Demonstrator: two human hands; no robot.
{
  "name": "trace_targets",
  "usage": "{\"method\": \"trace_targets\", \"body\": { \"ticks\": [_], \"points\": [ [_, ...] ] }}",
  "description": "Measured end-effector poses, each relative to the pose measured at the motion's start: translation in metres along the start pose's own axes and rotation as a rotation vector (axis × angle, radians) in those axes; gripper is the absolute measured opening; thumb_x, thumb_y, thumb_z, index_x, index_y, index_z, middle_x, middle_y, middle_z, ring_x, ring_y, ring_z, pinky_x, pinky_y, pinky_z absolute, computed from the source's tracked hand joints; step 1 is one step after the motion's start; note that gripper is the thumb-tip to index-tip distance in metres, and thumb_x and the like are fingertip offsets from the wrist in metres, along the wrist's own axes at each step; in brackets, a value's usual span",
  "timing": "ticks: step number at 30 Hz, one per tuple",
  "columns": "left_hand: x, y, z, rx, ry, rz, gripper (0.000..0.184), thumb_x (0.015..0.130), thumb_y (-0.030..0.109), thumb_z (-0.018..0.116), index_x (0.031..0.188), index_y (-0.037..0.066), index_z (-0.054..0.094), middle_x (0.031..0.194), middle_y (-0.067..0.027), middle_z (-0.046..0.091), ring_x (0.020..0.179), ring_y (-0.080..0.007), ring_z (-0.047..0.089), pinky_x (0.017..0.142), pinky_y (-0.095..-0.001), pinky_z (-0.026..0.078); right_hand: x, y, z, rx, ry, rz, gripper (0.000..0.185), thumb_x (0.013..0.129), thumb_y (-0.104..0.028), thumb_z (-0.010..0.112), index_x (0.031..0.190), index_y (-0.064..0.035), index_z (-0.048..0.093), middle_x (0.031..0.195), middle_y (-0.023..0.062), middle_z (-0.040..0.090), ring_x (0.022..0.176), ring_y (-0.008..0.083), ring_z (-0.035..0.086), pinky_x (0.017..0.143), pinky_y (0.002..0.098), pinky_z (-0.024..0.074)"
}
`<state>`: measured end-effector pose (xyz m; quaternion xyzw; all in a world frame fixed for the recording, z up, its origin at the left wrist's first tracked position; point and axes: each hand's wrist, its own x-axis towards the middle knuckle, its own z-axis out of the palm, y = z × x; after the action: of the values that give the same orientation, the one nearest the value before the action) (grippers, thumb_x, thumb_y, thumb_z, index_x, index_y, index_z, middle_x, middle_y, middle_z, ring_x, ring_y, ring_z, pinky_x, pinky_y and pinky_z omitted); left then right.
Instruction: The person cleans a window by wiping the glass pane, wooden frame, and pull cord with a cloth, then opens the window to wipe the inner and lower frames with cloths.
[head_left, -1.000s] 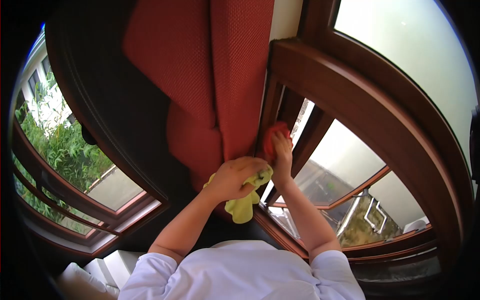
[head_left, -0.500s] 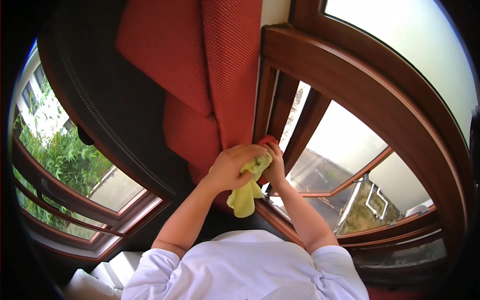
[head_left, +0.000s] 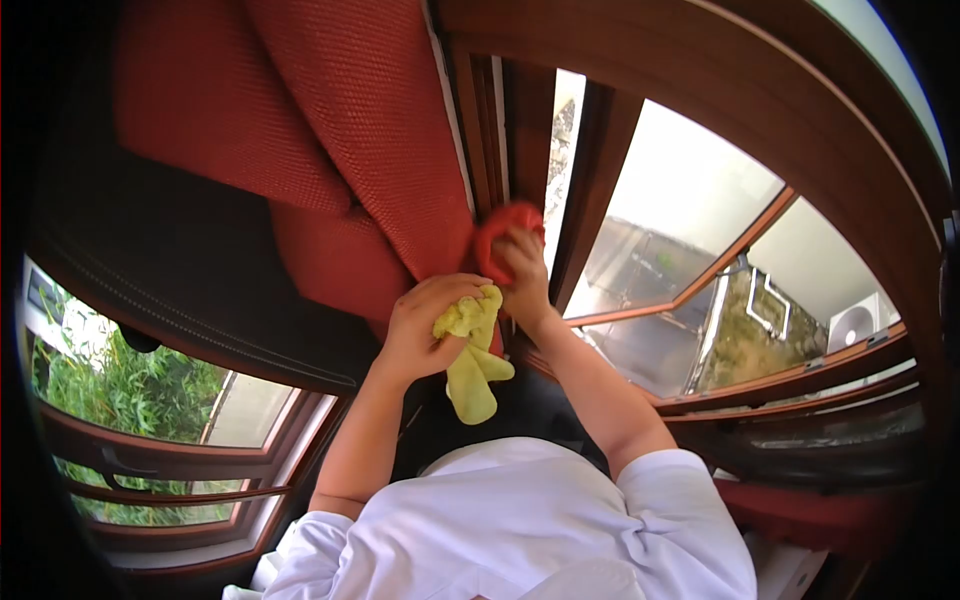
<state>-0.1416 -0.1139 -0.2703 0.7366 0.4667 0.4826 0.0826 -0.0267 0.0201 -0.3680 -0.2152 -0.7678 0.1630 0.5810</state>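
Observation:
My left hand (head_left: 412,325) is closed around a crumpled yellow cloth (head_left: 470,385), whose loose end hangs below the fingers. The hand is beside the lower edge of a red curtain (head_left: 350,140). Farther forward, my right hand (head_left: 525,275) grips a bunched red cloth (head_left: 492,245). That cloth is at the brown window frame (head_left: 527,130), next to the curtain; motion smears it a little, and whether it presses on the frame I cannot tell. Some fingers of both hands are hidden.
On the right, an open window sash (head_left: 700,285) looks onto an outdoor area with an air-conditioner unit (head_left: 855,325). A black surface with stitching (head_left: 200,250) curves along the left. Beyond a second window (head_left: 170,455) are green plants.
My right hand has moved forward with the red cloth, away from my left hand. My left hand keeps hold of the yellow cloth. The whole view has turned and shifted.

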Motion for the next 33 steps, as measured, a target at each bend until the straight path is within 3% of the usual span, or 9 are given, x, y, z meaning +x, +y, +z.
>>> {"method": "trace_targets", "body": {
  "ticks": [2,5,9,10,12,14,21,26,33],
  "points": [
    [-0.003,-0.004,0.002,-0.015,-0.013,-0.006,0.033,0.061,0.005,0.055,0.094,0.003,0.059,0.102,-0.0135,0.064,0.092,-0.0317,0.062,0.083,-0.0376,0.048,-0.070,0.032,0.006,0.080,-0.220,0.309,0.036,0.059,0.002,0.060,0.095,-0.0041,0.064,0.107,0.0172,0.058,0.096,0.0350,0.056,0.086,0.0395,0.0439],
    [-0.008,-0.013,0.013,-0.053,-0.042,-0.004,0.027,0.063,0.003,0.054,0.090,0.001,0.057,0.099,-0.0170,0.064,0.089,-0.0319,0.063,0.081,-0.0373,0.048,-0.067,0.034,-0.019,0.182,-0.167,0.610,0.034,0.063,0.006,0.057,0.096,-0.0021,0.063,0.104,0.0172,0.060,0.097,0.0333,0.058,0.085,0.0353,0.0458],
    [-0.025,-0.040,0.045,0.233,0.199,0.253,0.025,0.064,0.008,0.063,0.088,0.006,0.058,0.099,-0.0127,0.064,0.092,-0.0328,0.062,0.081,-0.0407,0.050,0.046,0.006,-0.048,-0.114,0.129,-0.106,0.044,0.060,0.003,0.064,0.104,-0.0011,0.060,0.119,0.0154,0.055,0.110,0.0343,0.052,0.091,0.0411,0.0424],
    [-0.033,-0.047,0.053,0.265,0.199,0.221,0.023,0.066,0.016,0.067,0.086,0.009,0.057,0.098,-0.0094,0.066,0.097,-0.0296,0.062,0.099,-0.0463,0.035,0.077,-0.002,-0.054,-0.219,0.183,-0.247,0.042,0.059,-0.005,0.068,0.100,-0.0057,0.061,0.118,0.0108,0.056,0.112,0.0301,0.051,0.093,0.0445,0.0383],
    [-0.037,-0.054,0.069,0.363,0.182,0.253,0.023,0.066,0.019,0.067,0.085,0.011,0.057,0.096,-0.0064,0.066,0.101,-0.0266,0.061,0.106,-0.0471,0.014,0.120,-0.007,-0.050,-0.499,0.168,-0.372,0.032,0.064,-0.019,0.067,0.095,-0.0163,0.061,0.120,-0.0006,0.055,0.118,0.0223,0.047,0.098,0.0528,0.0249],
    [-0.041,-0.065,0.087,0.446,0.150,0.236,0.018,0.067,0.019,0.065,0.082,0.015,0.056,0.095,-0.0002,0.067,0.107,-0.0214,0.059,0.106,-0.0432,-0.015,0.127,0.009,-0.037,-0.595,0.198,-0.435,0.022,0.071,-0.018,0.058,0.093,-0.0173,0.060,0.122,-0.0025,0.054,0.122,0.0220,0.044,0.097,0.0542,0.0258],
    [-0.046,-0.088,0.135,0.490,0.087,0.056,0.018,0.066,0.014,0.058,0.083,0.015,0.053,0.106,-0.0005,0.063,0.115,-0.0244,0.053,0.107,-0.0515,-0.005,0.037,0.067,0.002,-0.575,0.184,-0.345,0.015,0.076,-0.018,0.052,0.087,-0.0162,0.061,0.120,-0.0011,0.056,0.129,0.0232,0.037,0.098,0.0545,0.0267],
    [-0.084,-0.136,0.171,0.445,0.138,0.140,0.026,0.081,0.019,0.057,0.105,0.010,0.054,0.137,-0.0278,0.032,0.128,-0.0518,0.026,0.103,-0.0576,0.024,-0.044,0.118,0.020,-0.635,0.073,-0.332,0.012,0.079,-0.019,0.050,0.081,-0.0174,0.061,0.124,-0.0050,0.054,0.132,0.0198,0.034,0.103,0.0498,0.0230],
    [-0.142,-0.203,0.241,0.447,0.309,0.138,0.040,0.083,0.012,0.049,0.122,0.005,0.042,0.142,-0.0338,0.016,0.131,-0.0541,0.014,0.106,-0.0595,0.012,-0.109,0.171,0.071,-0.652,0.390,-0.382,0.013,0.079,-0.021,0.050,0.071,-0.0182,0.058,0.123,-0.0050,0.056,0.132,0.0221,0.034,0.107,0.0515,0.0138]
  ]
}}
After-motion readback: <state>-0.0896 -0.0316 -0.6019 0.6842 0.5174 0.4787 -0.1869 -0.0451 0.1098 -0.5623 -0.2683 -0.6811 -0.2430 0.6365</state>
